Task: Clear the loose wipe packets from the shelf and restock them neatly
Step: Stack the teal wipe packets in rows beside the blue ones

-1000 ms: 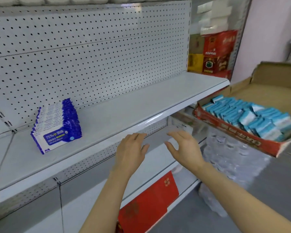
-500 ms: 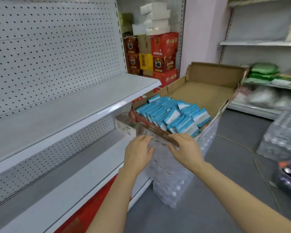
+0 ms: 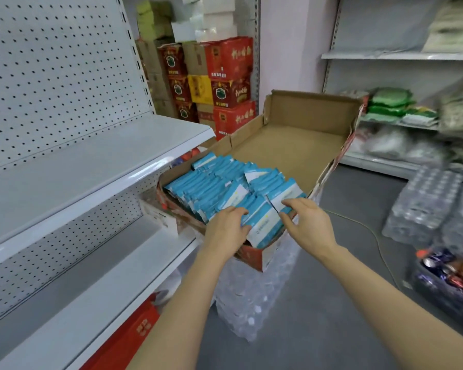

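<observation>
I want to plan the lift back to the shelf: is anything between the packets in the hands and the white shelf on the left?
Nothing visible: the left hand and right hand grip the teal wipe packets at the cardboard box's near end, and the white shelf lies bare beside it.

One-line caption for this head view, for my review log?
Both hands gather blue wipe packets at the near edge of an open cardboard box.

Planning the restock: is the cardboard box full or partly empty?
Partly empty: blue wipe packets fill the cardboard box's near half; bare floor shows behind.
</observation>
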The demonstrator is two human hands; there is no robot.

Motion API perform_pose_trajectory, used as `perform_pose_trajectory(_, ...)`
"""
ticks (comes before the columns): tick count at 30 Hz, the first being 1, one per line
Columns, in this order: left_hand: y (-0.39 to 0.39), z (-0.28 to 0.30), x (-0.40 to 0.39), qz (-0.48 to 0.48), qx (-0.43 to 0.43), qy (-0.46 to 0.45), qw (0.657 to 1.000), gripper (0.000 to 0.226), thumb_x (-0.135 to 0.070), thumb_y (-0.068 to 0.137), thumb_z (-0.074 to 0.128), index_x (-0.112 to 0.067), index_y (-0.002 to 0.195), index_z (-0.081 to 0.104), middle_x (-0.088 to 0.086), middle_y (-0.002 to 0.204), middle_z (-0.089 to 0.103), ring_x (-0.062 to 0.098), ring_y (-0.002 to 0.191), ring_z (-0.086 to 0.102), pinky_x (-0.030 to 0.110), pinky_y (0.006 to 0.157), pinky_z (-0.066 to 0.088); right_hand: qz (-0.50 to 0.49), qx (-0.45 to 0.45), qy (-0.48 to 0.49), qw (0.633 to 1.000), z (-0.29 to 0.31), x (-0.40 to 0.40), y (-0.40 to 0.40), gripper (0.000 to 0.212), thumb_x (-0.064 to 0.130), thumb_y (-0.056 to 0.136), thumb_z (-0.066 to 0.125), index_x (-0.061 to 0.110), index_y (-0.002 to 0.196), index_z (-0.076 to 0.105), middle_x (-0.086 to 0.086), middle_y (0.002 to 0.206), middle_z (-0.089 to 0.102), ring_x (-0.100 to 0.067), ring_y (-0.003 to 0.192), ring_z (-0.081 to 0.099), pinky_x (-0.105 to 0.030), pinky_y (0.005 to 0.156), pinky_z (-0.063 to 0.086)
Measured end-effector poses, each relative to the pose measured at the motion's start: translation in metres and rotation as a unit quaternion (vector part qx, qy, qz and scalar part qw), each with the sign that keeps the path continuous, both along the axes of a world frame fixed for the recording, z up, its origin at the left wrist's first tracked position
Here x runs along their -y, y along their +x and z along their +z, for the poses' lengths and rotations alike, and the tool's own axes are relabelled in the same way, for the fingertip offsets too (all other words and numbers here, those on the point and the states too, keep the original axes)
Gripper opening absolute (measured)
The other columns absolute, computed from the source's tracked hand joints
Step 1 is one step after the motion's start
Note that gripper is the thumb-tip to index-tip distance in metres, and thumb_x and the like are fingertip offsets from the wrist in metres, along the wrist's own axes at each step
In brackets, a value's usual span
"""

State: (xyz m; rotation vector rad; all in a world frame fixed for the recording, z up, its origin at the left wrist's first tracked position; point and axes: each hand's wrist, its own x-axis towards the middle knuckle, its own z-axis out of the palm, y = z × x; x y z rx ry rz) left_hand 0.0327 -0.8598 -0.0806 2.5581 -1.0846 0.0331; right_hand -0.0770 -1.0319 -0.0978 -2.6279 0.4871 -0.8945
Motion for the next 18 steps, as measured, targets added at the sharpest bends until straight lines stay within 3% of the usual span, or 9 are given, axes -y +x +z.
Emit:
perform_pose_trajectory(6, 0.022, -0.014, 0.045, 0.046, -0.022, 0.055, 0.997, 0.049, -0.045, 0.090, 0.064, -0.018, 0.130, 0.058, 0.004, 0.125, 0.058, 0.022, 0.113, 0.056, 0.037, 0.084, 0.050, 0.007, -0.022, -0.015, 1.000, 0.000, 0.056, 0.035, 0.027, 0.022, 0.088, 0.070, 0.010, 0.113, 0.070, -0.005, 0.106, 0.071, -0.026, 0.100, 0.064, -0.033, 0.077, 0.051)
perform_pose_trajectory(10, 0.017, -0.027, 0.069, 0.112, -0.009, 0.154, 0.982, 0.064, -0.055, 0.083, 0.068, -0.017, 0.130, 0.049, 0.005, 0.126, 0.051, 0.027, 0.116, 0.048, 0.037, 0.085, 0.047, 0.024, -0.061, -0.007, 0.998, -0.005, 0.096, 0.058, 0.031, 0.023, 0.088, 0.069, 0.012, 0.117, 0.068, -0.006, 0.111, 0.069, -0.028, 0.104, 0.062, -0.035, 0.080, 0.050)
perform_pose_trajectory(14, 0.013, -0.039, 0.092, 0.168, 0.015, 0.216, 0.962, 0.062, -0.031, 0.084, 0.071, -0.013, 0.133, 0.037, 0.011, 0.128, 0.044, 0.030, 0.112, 0.047, 0.036, 0.085, 0.045, 0.050, -0.144, -0.024, 0.988, -0.006, 0.138, 0.090, 0.041, 0.031, 0.086, 0.069, 0.015, 0.123, 0.063, -0.004, 0.115, 0.066, -0.028, 0.106, 0.057, -0.036, 0.081, 0.048)
perform_pose_trajectory(18, 0.011, -0.046, 0.102, 0.238, -0.003, 0.212, 0.948, 0.057, -0.021, 0.084, 0.070, -0.014, 0.129, 0.036, 0.009, 0.121, 0.048, 0.026, 0.102, 0.055, 0.033, 0.071, 0.045, 0.068, -0.274, -0.050, 0.958, -0.010, 0.164, 0.125, 0.057, 0.043, 0.079, 0.071, 0.015, 0.127, 0.055, -0.007, 0.118, 0.061, -0.029, 0.111, 0.052, -0.035, 0.087, 0.044)
